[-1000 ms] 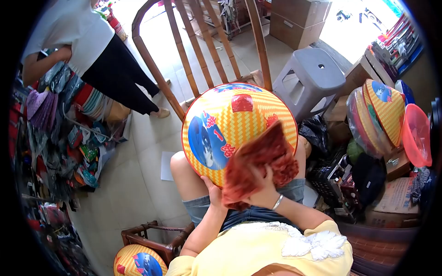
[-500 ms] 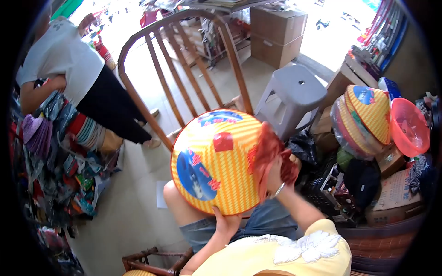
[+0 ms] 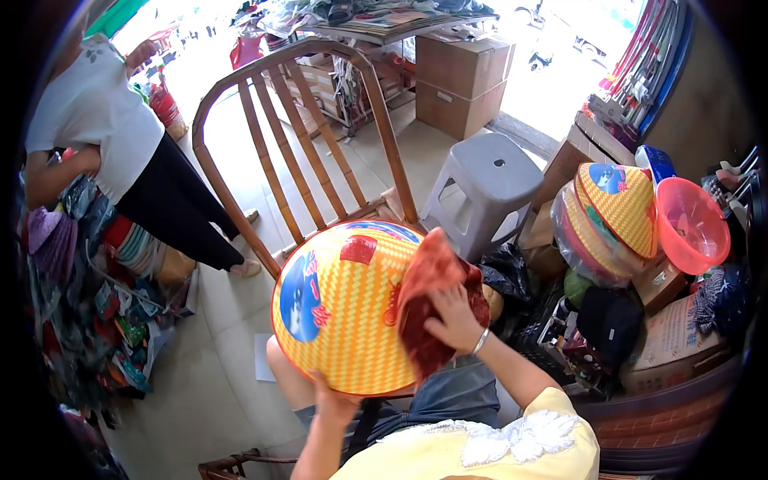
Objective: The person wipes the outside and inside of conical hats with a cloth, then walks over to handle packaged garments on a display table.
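A yellow-and-orange woven conical hat (image 3: 352, 320) with blue picture patches and red lettering rests over my lap, its top toward me. My left hand (image 3: 334, 402) grips the near edge of its brim, the thumb on top and the other fingers hidden underneath. On the right side of the hat lies a dark red cloth (image 3: 424, 296), partly draped over the surface. My right hand (image 3: 456, 320), with a bracelet at the wrist, holds this cloth against the hat, the fingers on top of it.
A bamboo chair (image 3: 308, 132) stands just beyond the hat, with a grey plastic stool (image 3: 494, 172) to its right. More conical hats (image 3: 620, 212), a pink basin (image 3: 690, 228) and boxes are piled at the right. A person (image 3: 104, 120) stands at the left beside stacked goods.
The hat has turned slightly and sits lower and farther left in view. My right hand has moved left and down with the cloth, which now spreads wider over the hat.
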`<state>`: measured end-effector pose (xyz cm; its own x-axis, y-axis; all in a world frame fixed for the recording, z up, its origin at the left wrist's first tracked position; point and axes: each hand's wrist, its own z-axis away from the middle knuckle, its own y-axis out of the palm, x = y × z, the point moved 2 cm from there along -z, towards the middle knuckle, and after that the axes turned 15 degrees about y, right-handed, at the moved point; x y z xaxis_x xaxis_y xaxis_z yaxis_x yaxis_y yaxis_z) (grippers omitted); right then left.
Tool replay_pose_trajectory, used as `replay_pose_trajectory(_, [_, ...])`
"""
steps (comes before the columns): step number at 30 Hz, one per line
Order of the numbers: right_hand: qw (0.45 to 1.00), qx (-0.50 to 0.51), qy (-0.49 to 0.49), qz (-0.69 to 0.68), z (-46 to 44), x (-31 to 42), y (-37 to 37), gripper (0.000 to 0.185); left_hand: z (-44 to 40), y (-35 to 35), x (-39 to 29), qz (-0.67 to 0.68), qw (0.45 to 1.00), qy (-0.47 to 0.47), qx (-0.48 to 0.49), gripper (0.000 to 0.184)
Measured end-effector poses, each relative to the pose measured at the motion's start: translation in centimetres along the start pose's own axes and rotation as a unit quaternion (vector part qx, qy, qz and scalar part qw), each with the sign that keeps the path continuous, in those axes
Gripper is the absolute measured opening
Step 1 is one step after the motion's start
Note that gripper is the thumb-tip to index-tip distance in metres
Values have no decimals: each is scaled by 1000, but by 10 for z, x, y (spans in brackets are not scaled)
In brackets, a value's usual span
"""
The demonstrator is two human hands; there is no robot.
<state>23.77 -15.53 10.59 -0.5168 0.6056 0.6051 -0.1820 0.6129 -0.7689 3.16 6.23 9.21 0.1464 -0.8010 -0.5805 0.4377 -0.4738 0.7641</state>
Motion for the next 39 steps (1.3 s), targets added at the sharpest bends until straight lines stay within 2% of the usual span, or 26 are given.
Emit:
replay_pose_trajectory(2, [999,-24,25,-15,-4,-34,23,60,-2,16,-26,31,999,29,9,81])
replay_pose_trajectory(4, [966,42,121,-226,6,-42,59,55,0,29,-42,20,988,151,24,78])
replay_pose_trajectory(6, [894,65,211,-390,16,-6,70,52,18,-1,-3,6,989,134,-67,74])
replay_pose_trajectory(7, [987,31,62,-147,22,33,63,53,23,-5,21,-50,986,158,-18,71])
replay_pose_trajectory(8, [979,30,77,-184,29,75,55,49,29,-9,50,-63,987,145,-8,68])
replay_pose_trajectory(9, [990,36,46,-126,41,93,59,44,30,-19,73,8,999,29,19,51])
replay_pose_trajectory(11, [993,40,-72,79,77,112,74,35,40,-52,87,-210,970,117,-46,47])
replay_pose_trajectory(12, [982,35,-172,64,91,98,91,34,24,-113,113,-16,999,16,25,47])
replay_pose_trajectory(13, [981,42,-181,57,87,94,87,34,22,-88,93,-28,999,5,29,52])
replay_pose_trajectory(16, [978,104,-141,112,43,92,60,56,24,-3,29,-154,988,-4,17,66])
replay_pose_trajectory(17, [984,89,-109,106,27,101,38,56,28,30,22,65,996,-25,-52,71])
replay_pose_trajectory(18, [991,67,-88,81,17,89,30,58,23,21,30,-17,999,23,-35,75])
replay_pose_trajectory(19, [981,52,-75,170,4,85,14,57,23,4,37,20,1000,12,-2,71])
replay_pose_trajectory(21, [997,-23,66,15,-19,53,-6,63,30,0,40,120,993,-15,2,71])
replay_pose_trajectory(22, [992,27,108,-52,-34,37,-13,64,34,5,37,138,990,-31,10,71])
replay_pose_trajectory(23, [998,-34,26,-39,-43,5,-1,61,36,6,36,140,990,-30,8,71])
replay_pose_trajectory(25, [986,12,67,-154,-27,-21,13,67,34,7,38,71,997,-28,-17,80])
replay_pose_trajectory(27, [982,2,78,-172,-5,2,26,73,26,4,38,68,997,-26,-24,81])
replay_pose_trajectory(28, [998,64,-26,5,3,52,16,70,22,-1,38,65,997,-28,-31,82])
replay_pose_trajectory(29, [971,98,-155,152,12,101,7,69,16,-6,41,104,993,-45,-24,76])
replay_pose_trajectory(31, [947,97,-270,145,26,120,24,64,15,16,25,203,967,-74,131,77])
replay_pose_trajectory(32, [950,94,-262,142,22,119,29,64,16,31,19,115,990,-74,-16,77])
replay_pose_trajectory(33, [952,91,-256,139,8,125,28,64,14,16,26,61,997,-36,-16,76])
replay_pose_trajectory(37, [975,126,-55,177,-66,116,0,66,14,-18,34,59,997,-46,-28,75])
replay_pose_trajectory(38, [996,20,-40,78,-78,94,10,71,13,-20,35,62,996,-44,-41,75])
replay_pose_trajectory(39, [999,7,-28,-40,-95,87,6,75,13,-21,36,65,995,-43,-55,74])
